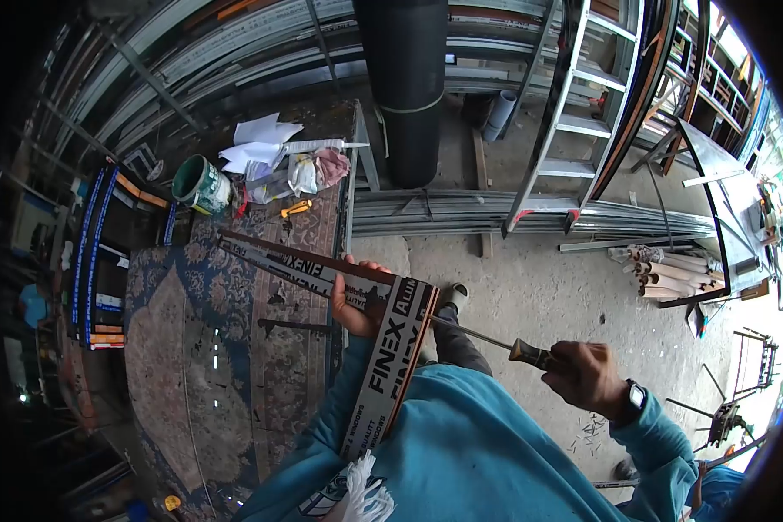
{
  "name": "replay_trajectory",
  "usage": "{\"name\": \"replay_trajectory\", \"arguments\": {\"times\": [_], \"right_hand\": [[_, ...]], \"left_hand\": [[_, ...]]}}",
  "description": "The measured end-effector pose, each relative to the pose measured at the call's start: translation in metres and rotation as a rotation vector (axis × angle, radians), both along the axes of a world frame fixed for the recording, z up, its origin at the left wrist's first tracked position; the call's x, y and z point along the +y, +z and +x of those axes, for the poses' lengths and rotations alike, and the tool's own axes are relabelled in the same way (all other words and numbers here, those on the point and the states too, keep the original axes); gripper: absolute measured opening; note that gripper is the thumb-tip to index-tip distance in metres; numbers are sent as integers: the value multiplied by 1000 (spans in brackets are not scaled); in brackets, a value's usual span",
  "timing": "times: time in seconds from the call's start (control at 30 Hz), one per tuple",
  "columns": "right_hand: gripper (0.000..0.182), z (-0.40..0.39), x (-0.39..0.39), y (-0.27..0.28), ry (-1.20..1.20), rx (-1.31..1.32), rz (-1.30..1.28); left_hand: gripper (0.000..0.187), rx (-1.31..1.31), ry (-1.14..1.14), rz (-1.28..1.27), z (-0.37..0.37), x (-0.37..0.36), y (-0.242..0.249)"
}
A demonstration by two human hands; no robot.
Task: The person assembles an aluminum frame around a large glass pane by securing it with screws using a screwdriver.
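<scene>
My left hand (354,306) grips the frame corner (409,300) — the screwdriver (487,339), clenched in my right hand (587,376), runs leftward into that joint.

A metal workshop — stacked aluminium profiles (461,209), a ladder (583,122), rolled mesh (406,87) — concrete floor (531,296).

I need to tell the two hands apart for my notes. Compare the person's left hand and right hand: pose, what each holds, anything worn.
The left hand grips the corner of the FINEX-printed frame above the carpeted table; the right hand grips the screwdriver by its handle, out over the concrete floor. The right wrist wears a watch; none shows on the left. Both hands are bare, closed and in teal sleeves.
</scene>
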State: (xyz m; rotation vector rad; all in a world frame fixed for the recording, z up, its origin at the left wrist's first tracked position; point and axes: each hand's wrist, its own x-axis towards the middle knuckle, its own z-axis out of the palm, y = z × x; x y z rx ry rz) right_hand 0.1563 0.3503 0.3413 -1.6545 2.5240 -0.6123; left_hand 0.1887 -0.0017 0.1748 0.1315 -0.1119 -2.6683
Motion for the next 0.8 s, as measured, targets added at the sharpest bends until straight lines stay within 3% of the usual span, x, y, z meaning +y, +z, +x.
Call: {"name": "replay_trajectory", "arguments": {"times": [0.07,0.13,0.2,0.27,0.33,0.4,0.47,0.53,0.57,0.6,0.67,0.7,0.73,0.77,0.8], "right_hand": [[35,10,-11,15,-370,-578,-87],[34,16,-16,17,-413,-622,-65],[34,23,-18,12,-433,-419,-230],[33,4,-4,14,11,221,46],[34,1,-7,10,88,310,23],[34,10,-18,8,-467,-633,-249],[34,12,-20,25,-512,-781,-179],[35,21,-29,39,-508,-657,-169],[39,27,-31,29,-439,-376,-271],[39,22,-24,24,-443,-373,-270],[40,6,-5,16,127,383,118],[39,3,-7,4,51,209,20],[40,17,-11,-10,-348,-401,-163],[40,17,-12,-8,-346,-401,-161],[39,17,-15,0,-416,-629,-158]], "left_hand": [[38,-13,27,0,0,0,5],[37,-25,42,-1,-1,-1,9],[36,-35,66,9,0,0,12],[35,-45,68,5,3,2,16],[35,-52,87,4,4,2,16],[36,-99,90,-23,8,-1,15],[36,-106,96,-63,8,-2,13],[36,-103,90,-102,8,-3,14],[36,-102,89,-89,7,-3,16],[36,-100,86,-75,5,-2,18],[36,-86,81,-55,7,-4,17],[36,-76,82,-38,8,-2,16],[36,-76,82,-36,9,0,16],[36,-70,79,-23,10,0,16],[36,-67,77,-14,11,-2,17]]}}
